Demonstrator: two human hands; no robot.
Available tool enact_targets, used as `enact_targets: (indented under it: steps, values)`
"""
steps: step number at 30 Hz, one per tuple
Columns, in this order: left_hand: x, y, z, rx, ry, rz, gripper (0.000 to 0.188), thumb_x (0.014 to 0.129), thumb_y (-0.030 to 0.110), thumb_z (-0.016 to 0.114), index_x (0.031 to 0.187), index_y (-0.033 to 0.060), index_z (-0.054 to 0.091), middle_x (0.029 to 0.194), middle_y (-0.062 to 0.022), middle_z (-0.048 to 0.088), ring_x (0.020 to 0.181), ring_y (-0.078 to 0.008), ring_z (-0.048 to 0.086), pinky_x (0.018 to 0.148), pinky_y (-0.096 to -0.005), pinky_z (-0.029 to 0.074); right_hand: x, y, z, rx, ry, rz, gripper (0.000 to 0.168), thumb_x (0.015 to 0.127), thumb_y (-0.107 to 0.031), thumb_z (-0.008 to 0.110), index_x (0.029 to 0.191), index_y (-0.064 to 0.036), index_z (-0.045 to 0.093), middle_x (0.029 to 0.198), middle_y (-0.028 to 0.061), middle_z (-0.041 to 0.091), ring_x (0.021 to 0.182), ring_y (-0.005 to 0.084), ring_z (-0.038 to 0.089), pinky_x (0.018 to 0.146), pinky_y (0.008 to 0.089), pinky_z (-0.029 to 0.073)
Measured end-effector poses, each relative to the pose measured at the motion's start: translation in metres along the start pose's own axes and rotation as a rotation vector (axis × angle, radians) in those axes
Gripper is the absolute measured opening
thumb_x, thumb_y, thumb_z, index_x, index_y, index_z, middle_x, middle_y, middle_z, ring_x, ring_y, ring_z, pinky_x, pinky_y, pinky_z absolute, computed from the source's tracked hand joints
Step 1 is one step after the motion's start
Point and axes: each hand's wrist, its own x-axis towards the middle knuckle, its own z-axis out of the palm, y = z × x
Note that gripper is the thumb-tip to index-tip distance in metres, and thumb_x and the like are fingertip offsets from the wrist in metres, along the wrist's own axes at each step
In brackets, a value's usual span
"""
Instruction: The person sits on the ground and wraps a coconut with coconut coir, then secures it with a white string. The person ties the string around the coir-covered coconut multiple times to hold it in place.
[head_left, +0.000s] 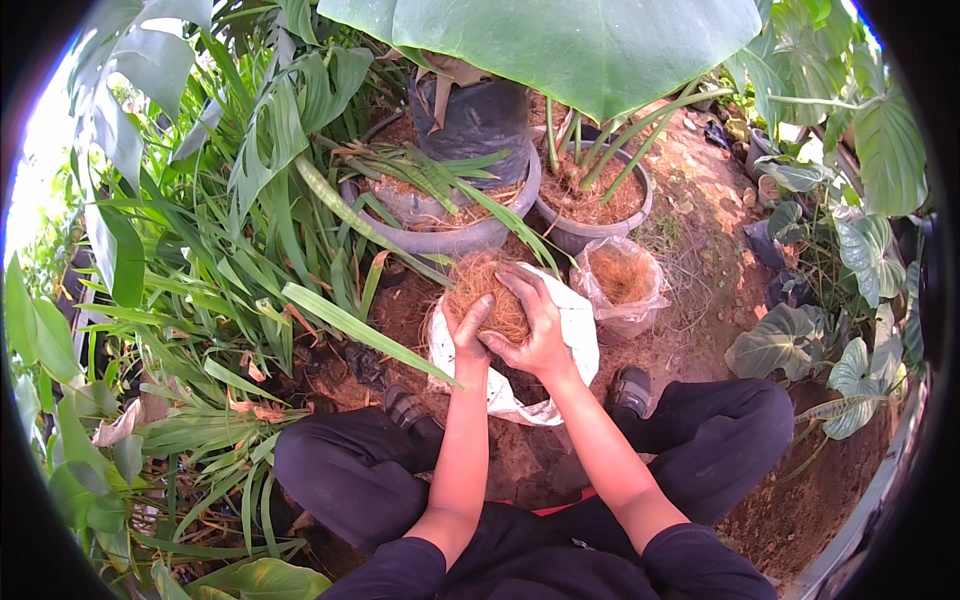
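Note:
Both of my hands cup a round bundle of brown coconut fibre (491, 296) in the middle of the view. My left hand (469, 326) presses against its near left side, while my right hand (534, 319) wraps the right side with bent fingers. Below them stands an open white sack (581, 319), with dark material inside that is partly hidden by my hands. To the right of the sack, a clear plastic bag (626, 319) holds more loose coconut fibre (621, 274).
Beyond the sack are a wide grey pot (457, 241), a black planter bag (476, 120) and a round pot (577, 232) with thick green stems. A large leaf (570, 45) overhangs them. Long strap-like leaves (360, 326) reach in from the left towards the sack.

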Motion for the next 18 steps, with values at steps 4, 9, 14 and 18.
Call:
enact_targets:
  steps: [4, 9, 14, 18]
  values:
    - [0.007, 0.008, 0.017, 0.034, -0.093, 0.098, 0.068, 0.080, 0.014, 0.063, 0.142, -0.0062, 0.043, 0.142, -0.0224, 0.052, 0.127, -0.0297, 0.055, 0.111, -0.0426, 0.042, 0.001, -0.006, 0.003, 0.008, 0.102, -0.005, 0.072, 0.076, -0.047, 0.083, 0.123, 0.004, 0.059, 0.124, 0.0265, 0.061, 0.116, 0.0413, 0.061, 0.098, 0.0456, 0.049]
    - [0.007, 0.003, 0.001, 0.074, -0.176, -0.064, 0.061, 0.082, 0.013, 0.064, 0.137, -0.0076, 0.047, 0.143, -0.0244, 0.051, 0.128, -0.0312, 0.054, 0.110, -0.0433, 0.043, 0.002, -0.008, 0.005, 0.049, 0.190, 0.050, 0.061, 0.082, -0.041, 0.079, 0.118, 0.006, 0.060, 0.116, 0.0240, 0.065, 0.108, 0.0386, 0.065, 0.095, 0.0437, 0.050]
    - [0.002, 0.013, 0.021, 0.074, -0.084, -0.145, 0.049, 0.084, 0.009, 0.067, 0.128, -0.0060, 0.051, 0.137, -0.0236, 0.055, 0.129, -0.0319, 0.054, 0.109, -0.0435, 0.045, 0.001, -0.013, 0.004, 0.144, 0.315, 0.164, 0.037, 0.091, -0.025, 0.072, 0.112, 0.004, 0.064, 0.106, 0.0203, 0.069, 0.103, 0.0337, 0.068, 0.092, 0.0412, 0.051]
    - [0.004, 0.017, 0.016, 0.075, -0.081, -0.246, 0.067, 0.084, 0.021, 0.072, 0.141, -0.0015, 0.045, 0.138, -0.0185, 0.054, 0.131, -0.0292, 0.053, 0.110, -0.0432, 0.043, -0.001, -0.006, -0.001, 0.225, 0.321, 0.290, 0.031, 0.095, -0.024, 0.067, 0.110, 0.004, 0.066, 0.102, 0.0165, 0.071, 0.100, 0.0253, 0.068, 0.089, 0.0364, 0.051]
